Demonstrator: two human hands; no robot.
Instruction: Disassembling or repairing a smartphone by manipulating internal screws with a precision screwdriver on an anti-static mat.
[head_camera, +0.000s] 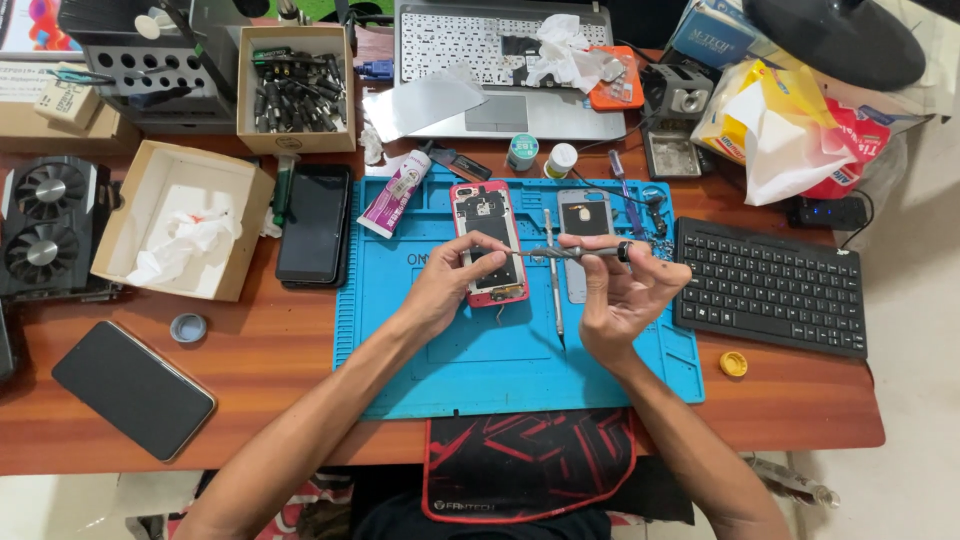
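The right hand pinches a screwdriver by its handle, holding it level with the tip pointing toward the left hand. The left hand's fingers are pressed together at that tip, just above an opened red phone lying on the blue mat. Beyond the right hand lies a grey back cover; a black keyboard sits to its right on the tabletop.

We have one view only, worn on the head, looking steeply down from fairly close onto the wooden surface, facing twelve o'clock toward the laptop, with our forearms entering from six o'clock.
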